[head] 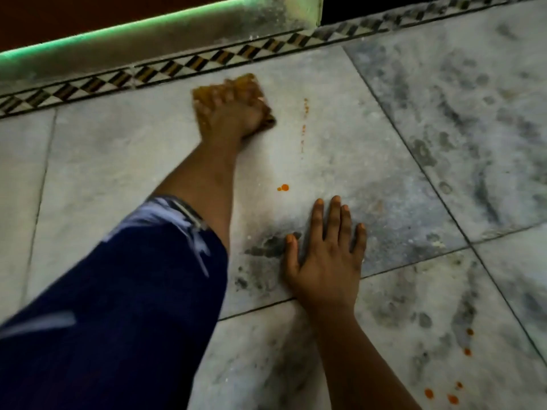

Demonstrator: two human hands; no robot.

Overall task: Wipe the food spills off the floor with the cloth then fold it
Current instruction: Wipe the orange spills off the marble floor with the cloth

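Note:
My left hand [233,113] is stretched far forward, pressing a yellow-brown cloth [204,96] flat on the grey marble floor [103,161]; the image of it is blurred. My right hand [325,261] rests palm down on the floor with fingers spread, holding nothing. A thin streak of orange spill [305,119] runs just right of the cloth. A small orange drop [283,187] lies between the two hands. More orange spots [450,398] sit at the lower right, with two further drops [468,341] above them.
A patterned black-and-white border strip [183,66] runs along the far edge of the tiles, just beyond the cloth. Behind it rises a low step with a green-lit edge [118,34]. Dark smudges [266,247] mark the tile by my right thumb.

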